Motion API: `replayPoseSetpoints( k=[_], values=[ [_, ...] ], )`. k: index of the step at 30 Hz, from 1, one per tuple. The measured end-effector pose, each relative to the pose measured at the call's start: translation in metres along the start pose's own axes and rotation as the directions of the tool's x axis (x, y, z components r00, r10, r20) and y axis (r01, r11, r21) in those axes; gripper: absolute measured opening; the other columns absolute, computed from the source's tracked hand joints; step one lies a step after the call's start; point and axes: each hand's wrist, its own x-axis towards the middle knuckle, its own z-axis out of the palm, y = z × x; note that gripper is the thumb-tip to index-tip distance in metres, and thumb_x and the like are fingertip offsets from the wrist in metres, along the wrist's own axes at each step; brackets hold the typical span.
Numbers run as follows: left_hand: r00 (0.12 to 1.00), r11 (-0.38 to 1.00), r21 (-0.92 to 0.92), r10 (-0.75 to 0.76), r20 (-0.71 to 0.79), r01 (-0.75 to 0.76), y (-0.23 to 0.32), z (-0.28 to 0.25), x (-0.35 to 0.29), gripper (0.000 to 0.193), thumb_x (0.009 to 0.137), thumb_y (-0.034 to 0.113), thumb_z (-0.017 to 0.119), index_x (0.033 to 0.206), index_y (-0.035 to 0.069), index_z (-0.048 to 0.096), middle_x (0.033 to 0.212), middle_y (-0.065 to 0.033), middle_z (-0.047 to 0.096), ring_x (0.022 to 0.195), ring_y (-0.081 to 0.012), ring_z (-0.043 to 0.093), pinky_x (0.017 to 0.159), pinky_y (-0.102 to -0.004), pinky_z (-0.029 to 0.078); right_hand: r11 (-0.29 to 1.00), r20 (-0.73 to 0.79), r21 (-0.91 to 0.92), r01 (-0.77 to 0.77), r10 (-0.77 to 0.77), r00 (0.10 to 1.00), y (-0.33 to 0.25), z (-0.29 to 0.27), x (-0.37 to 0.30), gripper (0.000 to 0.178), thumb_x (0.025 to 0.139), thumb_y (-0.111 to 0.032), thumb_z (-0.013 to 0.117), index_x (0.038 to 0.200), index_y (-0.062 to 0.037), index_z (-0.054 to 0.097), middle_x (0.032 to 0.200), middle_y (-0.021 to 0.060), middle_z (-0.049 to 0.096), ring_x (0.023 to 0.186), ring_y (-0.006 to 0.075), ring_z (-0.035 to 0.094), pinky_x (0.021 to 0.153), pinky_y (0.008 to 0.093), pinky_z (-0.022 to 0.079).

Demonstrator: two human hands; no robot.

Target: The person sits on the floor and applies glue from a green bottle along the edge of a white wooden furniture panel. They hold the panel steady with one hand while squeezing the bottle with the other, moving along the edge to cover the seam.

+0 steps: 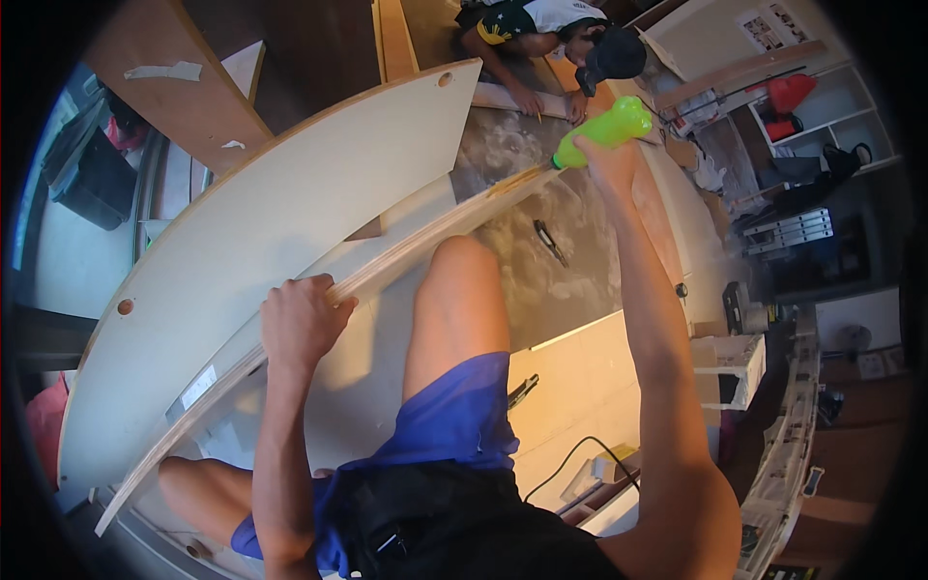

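Left hand (302,324) clamped on the upper edge of the white board (242,261), which stands on edge beside the knee. Right hand (604,155) closed round the green bottle (604,128), nozzle at the raw edge. Step judged: gluing the edge; next calls for steady travel along it.

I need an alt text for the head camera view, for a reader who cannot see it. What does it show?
Seen from above, a person's left hand grips the edge of a long white board standing on edge, while the right hand holds a bright green-handled tool against the board's far end. The person's bare knee rises behind the board, and another person crouches on the dusty floor beyond.
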Motion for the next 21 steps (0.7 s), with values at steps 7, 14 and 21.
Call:
replayPoseSetpoints(
  k=[7, 14, 21],
  values=[
    [1.000, 1.000, 0.008, -0.005, -0.007, 0.005, -0.001, 0.001, 0.000, 0.035, 0.081, 0.041, 0.087, 0.087, 0.008, 0.079, 0.075, -0.0179, 0.074, 0.073, -0.0422, 0.072, 0.071, -0.0490, 0.059, 0.998, 0.001, -0.051, -0.028, 0.029, 1.000, 0.005, -0.003, 0.005, 0.048, 0.076, -0.017, 0.089, 0.117, -0.0017, 0.070, 0.106, 0.0117, 0.077, 0.098, 0.0222, 0.075, 0.088, 0.0389, 0.059],
    [0.999, 1.000, 0.012, 0.003, -0.035, -0.002, -0.008, 0.005, -0.002, 0.036, 0.081, 0.042, 0.087, 0.089, 0.008, 0.079, 0.075, -0.0176, 0.074, 0.073, -0.0424, 0.072, 0.071, -0.0486, 0.059, 0.973, 0.182, 0.224, -0.048, 0.006, 0.983, -0.046, 0.028, -0.040, 0.046, 0.076, -0.018, 0.087, 0.115, -0.0019, 0.072, 0.105, 0.0115, 0.078, 0.097, 0.0220, 0.076, 0.087, 0.0366, 0.059],
    [1.000, 1.000, 0.002, 0.018, -0.005, -0.018, -0.006, 0.005, -0.001, 0.035, 0.081, 0.041, 0.086, 0.093, 0.009, 0.082, 0.079, -0.0181, 0.076, 0.074, -0.0415, 0.073, 0.072, -0.0476, 0.060, 0.967, 0.264, 0.254, -0.030, -0.039, 0.964, -0.118, 0.047, -0.100, 0.039, 0.076, -0.018, 0.086, 0.109, -0.0019, 0.074, 0.102, 0.0102, 0.079, 0.094, 0.0212, 0.076, 0.086, 0.0372, 0.059]
  ],
)
